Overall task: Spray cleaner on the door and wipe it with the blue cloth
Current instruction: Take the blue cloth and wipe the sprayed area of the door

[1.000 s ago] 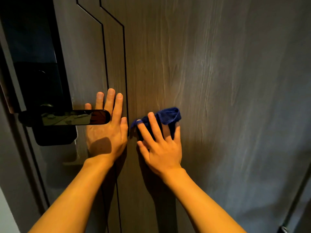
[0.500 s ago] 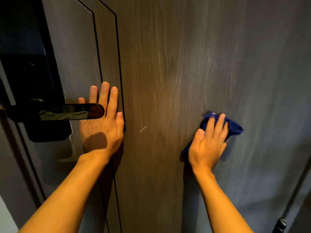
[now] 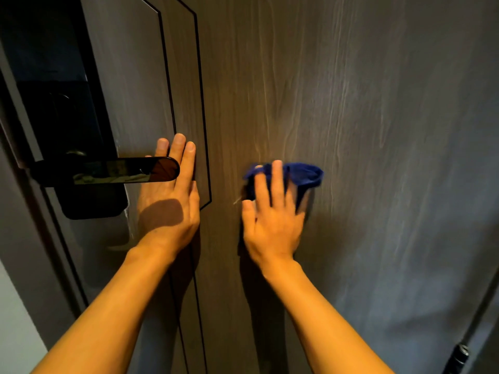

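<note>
A dark wood-grain door [image 3: 364,117] with thin black inlay lines fills the view. My right hand [image 3: 272,214] presses a bunched blue cloth [image 3: 307,175] flat against the door near its middle; the hand is blurred by motion. My left hand [image 3: 170,201] lies flat on the door with fingers spread, just right of the black lever handle [image 3: 113,171], whose tip covers part of the fingers. No spray bottle is in view.
A black lock plate [image 3: 67,130] sits behind the handle at the left, next to the door edge and frame [image 3: 16,238]. A dark metal fitting [image 3: 459,354] shows at the bottom right corner.
My right hand swept the cloth right across the door, then back left toward the middle. The left hand stayed flat beside the handle.
</note>
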